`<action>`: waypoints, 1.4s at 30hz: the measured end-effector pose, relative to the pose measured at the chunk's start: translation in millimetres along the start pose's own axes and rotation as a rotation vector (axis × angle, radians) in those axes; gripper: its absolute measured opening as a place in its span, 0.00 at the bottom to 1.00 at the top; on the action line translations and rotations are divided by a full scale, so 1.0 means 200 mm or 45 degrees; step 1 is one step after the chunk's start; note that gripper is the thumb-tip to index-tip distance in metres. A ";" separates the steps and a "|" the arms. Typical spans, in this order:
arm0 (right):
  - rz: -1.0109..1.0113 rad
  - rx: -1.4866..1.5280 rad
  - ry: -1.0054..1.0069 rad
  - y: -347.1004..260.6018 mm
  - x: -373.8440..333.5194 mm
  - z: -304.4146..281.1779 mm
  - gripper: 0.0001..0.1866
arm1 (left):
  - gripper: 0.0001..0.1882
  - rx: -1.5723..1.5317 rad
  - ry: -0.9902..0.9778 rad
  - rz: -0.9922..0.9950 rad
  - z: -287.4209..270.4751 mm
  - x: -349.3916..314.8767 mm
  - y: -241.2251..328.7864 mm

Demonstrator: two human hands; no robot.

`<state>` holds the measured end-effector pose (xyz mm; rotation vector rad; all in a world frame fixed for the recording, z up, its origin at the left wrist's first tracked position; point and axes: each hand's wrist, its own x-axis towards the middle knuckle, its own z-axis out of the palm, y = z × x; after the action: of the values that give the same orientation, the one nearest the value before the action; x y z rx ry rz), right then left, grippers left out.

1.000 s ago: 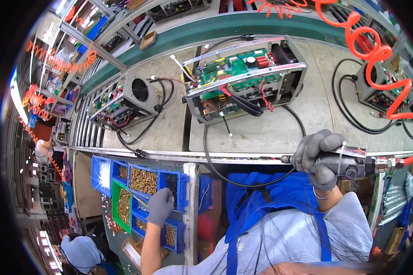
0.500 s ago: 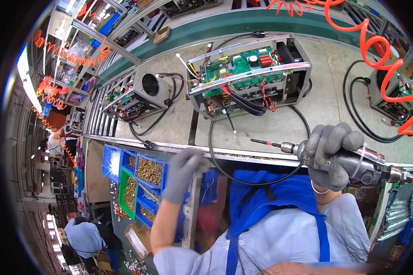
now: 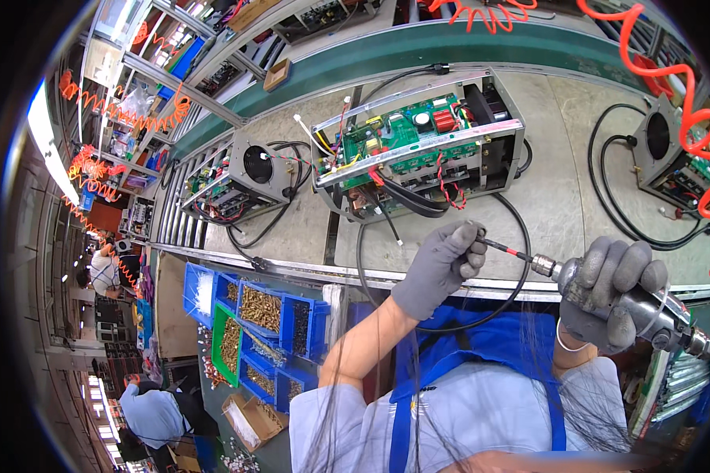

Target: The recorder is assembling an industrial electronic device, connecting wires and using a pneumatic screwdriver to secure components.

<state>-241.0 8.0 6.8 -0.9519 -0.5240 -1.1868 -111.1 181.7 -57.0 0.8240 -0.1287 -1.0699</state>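
My right hand [image 3: 611, 293], in a grey glove, is wrapped round a pneumatic screwdriver [image 3: 659, 319] with a red air hose at its rear. Its long bit [image 3: 503, 247] points left. At the bit's tip my left hand [image 3: 447, 264], also gloved in grey, is closed in a pinch; whatever small piece lies between the fingertips is too hidden to name. Beyond both hands stands an open metal-framed electronic unit [image 3: 418, 150], showing a green circuit board [image 3: 402, 135], loose wires and a black cable [image 3: 521, 225] looping toward me.
Similar units stand at the left [image 3: 241, 177] and right [image 3: 674, 154] on the bench. Blue bins [image 3: 304, 325] and a green bin [image 3: 227, 344] of small fasteners sit lower left, beside a cardboard box [image 3: 260, 426]. Coiled red air hoses [image 3: 690, 118] hang upper right. Another person [image 3: 151, 414] is at far left.
My left hand has moved right and up from above the bins to the bit's tip. The screwdriver has shifted slightly right and down.
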 end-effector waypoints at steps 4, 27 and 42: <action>-0.013 0.033 -0.056 0.00 0.04 -0.06 0.22 | 0.17 0.085 0.128 0.017 0.09 0.04 0.02; 0.122 -0.667 -0.183 0.31 0.65 -0.11 0.21 | 0.64 2.881 0.048 0.840 0.23 0.91 0.65; 0.735 -0.653 -0.428 0.48 0.93 -0.08 0.14 | 0.14 2.273 -0.587 0.874 0.25 0.92 0.66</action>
<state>-93.2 -99.2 110.5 -1.6306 -0.1723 -0.6383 52.7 34.3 11.5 1.8420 -1.7992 -0.2081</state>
